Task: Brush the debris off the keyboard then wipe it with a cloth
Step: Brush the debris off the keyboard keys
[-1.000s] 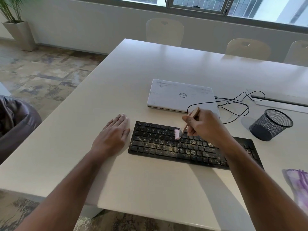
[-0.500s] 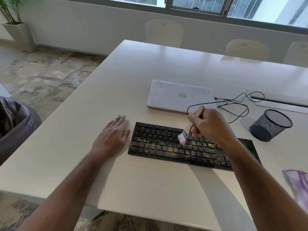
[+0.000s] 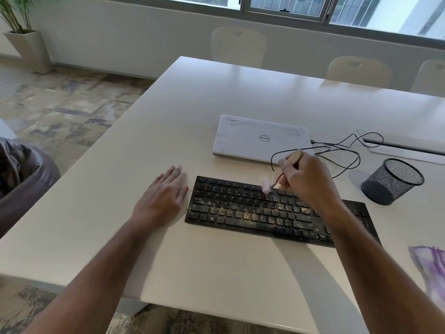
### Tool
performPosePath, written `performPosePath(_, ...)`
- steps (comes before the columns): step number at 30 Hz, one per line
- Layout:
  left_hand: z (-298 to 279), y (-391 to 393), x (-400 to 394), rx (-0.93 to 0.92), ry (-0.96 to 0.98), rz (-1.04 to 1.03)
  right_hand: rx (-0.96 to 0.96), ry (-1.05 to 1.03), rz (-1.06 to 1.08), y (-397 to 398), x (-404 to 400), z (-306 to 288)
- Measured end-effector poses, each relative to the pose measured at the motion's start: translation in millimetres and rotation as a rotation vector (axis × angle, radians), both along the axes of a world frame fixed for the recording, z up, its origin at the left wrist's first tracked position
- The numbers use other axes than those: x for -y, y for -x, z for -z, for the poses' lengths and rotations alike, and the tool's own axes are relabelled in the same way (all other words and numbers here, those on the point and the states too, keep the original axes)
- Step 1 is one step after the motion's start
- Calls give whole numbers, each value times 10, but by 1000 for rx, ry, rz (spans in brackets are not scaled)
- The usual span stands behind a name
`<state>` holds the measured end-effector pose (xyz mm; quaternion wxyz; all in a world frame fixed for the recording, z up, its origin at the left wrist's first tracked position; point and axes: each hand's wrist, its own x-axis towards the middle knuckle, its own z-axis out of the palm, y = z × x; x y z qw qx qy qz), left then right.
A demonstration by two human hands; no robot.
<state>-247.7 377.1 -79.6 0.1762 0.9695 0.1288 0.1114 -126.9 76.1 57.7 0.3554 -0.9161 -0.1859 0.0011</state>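
Note:
A black keyboard lies on the white table, with pale debris speckled over its lower key rows. My right hand grips a small wooden-handled brush whose pale bristles touch the upper key rows near the keyboard's middle. My left hand rests flat on the table, just left of the keyboard's edge. A purple and white cloth lies at the table's right edge, partly cut off by the frame. My right forearm hides the keyboard's right part.
A closed white laptop sits behind the keyboard, with a black cable looping to its right. A black mesh cup stands at the right. Chairs line the far side. A dark beanbag sits left of the table.
My right hand lifted the brush back up and slightly left, from the middle key rows to the upper rows. My left hand has stayed in place.

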Motion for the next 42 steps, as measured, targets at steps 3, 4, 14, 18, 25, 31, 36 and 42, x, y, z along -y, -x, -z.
performPosePath(3, 5, -2, -3, 3, 0, -1, -33, 30, -15, 45, -6, 35)
performPosePath(4, 7, -3, -4, 4, -1, -1, -62, 35, -20, 53, -7, 30)
performPosePath(14, 22, -1, -16, 2, -9, 6, -101, 17, -24, 52, 1, 11)
performPosePath(18, 30, -6, -21, 2, -12, 6, -150, 16, -61, 59, -1, -34)
performPosePath(25, 25, -7, -18, 1, -8, 3, -76, 56, -56, 107, -21, 1)
performPosePath(31, 16, -3, -17, -5, -8, 6, -44, -11, -46, 117, -23, -59)
performPosePath(36, 11, -8, -10, 2, -12, 4, -96, 103, -98, 131, -31, 0)
performPosePath(42, -5, 2, -4, 4, -8, 0, -32, 62, -110, 92, -18, -21)
